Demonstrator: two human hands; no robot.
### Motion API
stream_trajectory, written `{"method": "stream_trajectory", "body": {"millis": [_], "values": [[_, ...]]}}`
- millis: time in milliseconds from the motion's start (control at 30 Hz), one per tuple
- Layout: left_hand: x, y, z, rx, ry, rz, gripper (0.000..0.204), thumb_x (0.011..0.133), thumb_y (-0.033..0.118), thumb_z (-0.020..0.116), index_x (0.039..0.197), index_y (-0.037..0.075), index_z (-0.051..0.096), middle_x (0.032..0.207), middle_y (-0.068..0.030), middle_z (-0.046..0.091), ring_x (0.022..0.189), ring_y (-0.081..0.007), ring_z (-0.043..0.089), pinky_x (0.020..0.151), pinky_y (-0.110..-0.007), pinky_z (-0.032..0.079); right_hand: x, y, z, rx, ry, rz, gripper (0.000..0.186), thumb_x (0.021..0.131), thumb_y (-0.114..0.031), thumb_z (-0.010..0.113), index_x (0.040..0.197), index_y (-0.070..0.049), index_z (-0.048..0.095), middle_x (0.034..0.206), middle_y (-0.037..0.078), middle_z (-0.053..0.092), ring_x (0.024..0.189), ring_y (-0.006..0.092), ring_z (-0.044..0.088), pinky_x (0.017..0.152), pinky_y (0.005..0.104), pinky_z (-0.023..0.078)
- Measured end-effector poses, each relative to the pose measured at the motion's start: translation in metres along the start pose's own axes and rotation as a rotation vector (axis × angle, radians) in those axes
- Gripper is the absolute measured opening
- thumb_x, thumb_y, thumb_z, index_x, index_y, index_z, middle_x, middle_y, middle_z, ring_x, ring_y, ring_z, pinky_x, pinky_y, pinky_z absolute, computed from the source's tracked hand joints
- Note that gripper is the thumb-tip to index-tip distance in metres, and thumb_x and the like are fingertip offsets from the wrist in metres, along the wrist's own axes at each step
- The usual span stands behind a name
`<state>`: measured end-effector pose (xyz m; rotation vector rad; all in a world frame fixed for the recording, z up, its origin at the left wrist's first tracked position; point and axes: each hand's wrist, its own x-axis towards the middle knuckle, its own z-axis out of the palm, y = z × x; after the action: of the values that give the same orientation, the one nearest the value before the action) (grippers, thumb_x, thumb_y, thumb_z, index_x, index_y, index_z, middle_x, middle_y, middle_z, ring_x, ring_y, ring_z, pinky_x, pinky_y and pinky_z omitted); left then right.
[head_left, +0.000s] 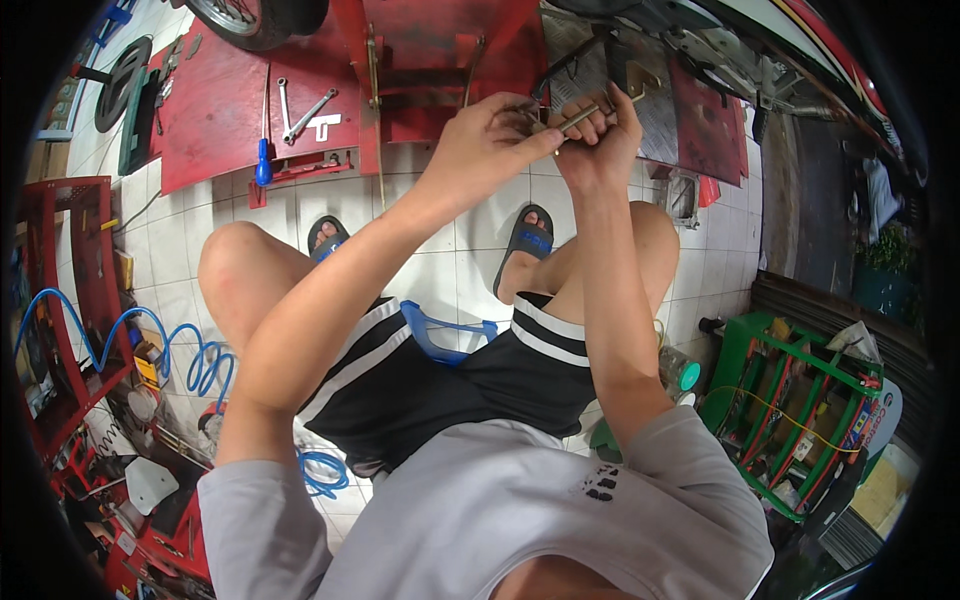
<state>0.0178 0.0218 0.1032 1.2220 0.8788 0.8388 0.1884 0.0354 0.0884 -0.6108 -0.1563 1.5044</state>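
Both hands are raised over the front of a red lift platform [200,150]. My left hand [495,145] has its thumb and fingers closed on a thin metal rod [578,118], near the rod's left part. My right hand [595,140] is curled around the same rod, touching my left hand; a short bent end shows above its index finger. The finer detail of the rod is partly hidden by my fingers. To the left on the platform lie a blue-handled screwdriver [263,160], two wrenches [310,117] and a small white T-shaped piece [322,125].
A wheel [262,22] and motorcycle parts [680,45] are above. Red racks [62,215] with tools and a coiled blue hose [205,370] stand at left, a green rack [805,430] at right. A blue stool [450,350] sits beneath me on the tiled floor [460,230].
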Motion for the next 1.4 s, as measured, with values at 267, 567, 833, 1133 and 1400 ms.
{"method": "stream_trajectory", "body": {"millis": [267, 567, 833, 1133, 1400], "values": [[0.005, -0.003, 0.004, 0.000, -0.040, 0.085, 0.032, 0.099, 0.014, 0.045, 0.118, -0.009, 0.055, 0.104, -0.0144, 0.066, 0.090, -0.0193, 0.066, 0.083, -0.030, 0.053, -0.001, -0.007, 0.002, 0.083, 0.015, 0.054, 0.036, 0.093, -0.024, 0.051, 0.061, -0.017, 0.036, 0.049, -0.008, 0.026, 0.042, 0.0053, 0.024, 0.044, 0.0222, 0.025], [0.009, -0.001, 0.002, -0.110, -0.054, 0.015, 0.058, 0.076, 0.023, 0.081, 0.119, -0.007, 0.055, 0.098, -0.0121, 0.066, 0.093, -0.0163, 0.064, 0.083, -0.028, 0.052, -0.002, -0.010, 0.002, 0.063, -0.007, 0.041, 0.035, 0.093, -0.024, 0.051, 0.062, -0.017, 0.036, 0.048, -0.008, 0.024, 0.041, 0.0058, 0.023, 0.044, 0.0220, 0.025], [0.007, -0.003, -0.002, -0.140, -0.115, 0.088, 0.049, 0.082, 0.014, 0.074, 0.121, -0.006, 0.052, 0.102, -0.0131, 0.065, 0.093, -0.0160, 0.064, 0.083, -0.027, 0.053, -0.004, -0.011, 0.003, 0.023, -0.064, 0.058, 0.034, 0.091, -0.025, 0.054, 0.063, -0.017, 0.037, 0.050, -0.007, 0.027, 0.042, 0.0063, 0.024, 0.045, 0.0237, 0.025], [0.008, -0.010, -0.006, -0.311, -0.112, -0.060, 0.031, 0.090, 0.004, 0.053, 0.120, -0.003, 0.056, 0.110, -0.0110, 0.064, 0.099, -0.0167, 0.063, 0.089, -0.029, 0.051, -0.007, -0.013, 0.009, 0.029, -0.062, 0.031, 0.036, 0.092, -0.023, 0.053, 0.061, -0.017, 0.037, 0.048, -0.008, 0.026, 0.041, 0.0061, 0.024, 0.045, 0.0227, 0.024], [0.001, -0.004, -0.001, -0.102, -0.197, 0.160, 0.043, 0.090, 0.010, 0.060, 0.130, -0.002, 0.048, 0.114, -0.0120, 0.062, 0.105, -0.0171, 0.060, 0.093, -0.030, 0.049, -0.008, -0.016, 0.006, -0.063, -0.055, 0.005, 0.033, 0.091, -0.023, 0.054, 0.063, -0.017, 0.038, 0.050, -0.007, 0.028, 0.042, 0.0067, 0.024, 0.047, 0.0239, 0.025]]}}
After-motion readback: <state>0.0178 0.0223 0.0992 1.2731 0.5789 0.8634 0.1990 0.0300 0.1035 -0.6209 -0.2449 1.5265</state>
